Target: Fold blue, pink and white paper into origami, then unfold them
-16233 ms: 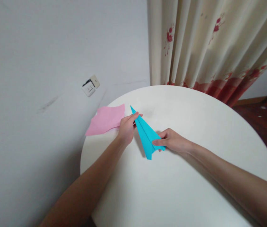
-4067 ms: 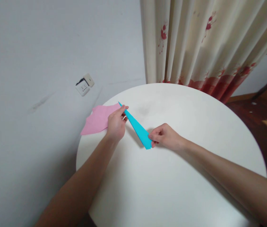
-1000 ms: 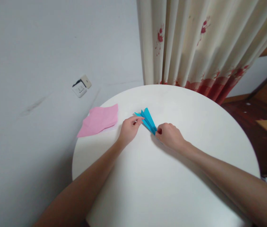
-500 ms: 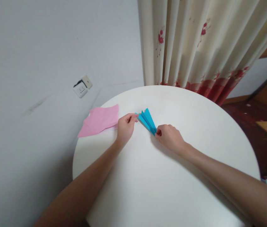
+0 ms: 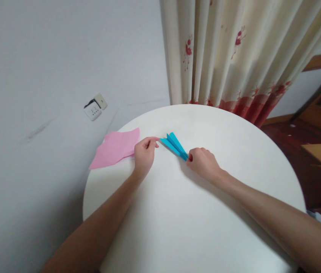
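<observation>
Well inside the table rim [image 5: 188,106], right fingers [image 5: 193,153] pinch blue paper [image 5: 177,149].

right hand [image 5: 205,163]: grips folded blue paper [image 5: 173,146] | left hand [image 5: 143,154]: fingers [image 5: 154,139] at its 10 o'clock | pink sheet [image 5: 116,147]: surface [image 5: 177,212] 10 o'clock

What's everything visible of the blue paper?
The blue paper looks thin and plain, creased into long panels. They spread at the far-left end and narrow toward the right hand, which grips and hides that tip. The left hand is at the left panel's corner; contact is unclear. It slants over the white table; whether it rests there is unclear.
</observation>
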`<act>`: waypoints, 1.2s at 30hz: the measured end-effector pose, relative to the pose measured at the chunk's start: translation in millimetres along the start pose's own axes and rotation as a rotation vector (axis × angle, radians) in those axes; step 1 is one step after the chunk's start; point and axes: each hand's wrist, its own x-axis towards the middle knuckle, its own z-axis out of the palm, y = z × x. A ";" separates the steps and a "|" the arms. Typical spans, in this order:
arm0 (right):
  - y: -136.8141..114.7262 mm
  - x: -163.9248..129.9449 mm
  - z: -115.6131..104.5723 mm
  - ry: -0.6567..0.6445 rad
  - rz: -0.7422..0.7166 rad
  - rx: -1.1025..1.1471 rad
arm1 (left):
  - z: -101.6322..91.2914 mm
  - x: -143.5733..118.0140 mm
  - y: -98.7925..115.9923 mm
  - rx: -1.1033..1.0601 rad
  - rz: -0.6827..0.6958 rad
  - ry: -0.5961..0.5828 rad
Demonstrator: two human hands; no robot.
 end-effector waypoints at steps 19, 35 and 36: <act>176.6 70.2 -50.2 0.381 0.592 -0.025 | 10.6 -6.1 -2.3 -0.014 -0.025 -0.075; 213.4 95.1 -58.3 0.365 0.591 -0.059 | 12.4 -7.7 3.8 0.017 -0.018 -0.139; 214.0 95.2 -57.5 0.368 0.594 -0.056 | 12.9 -8.0 2.9 0.018 -0.014 -0.141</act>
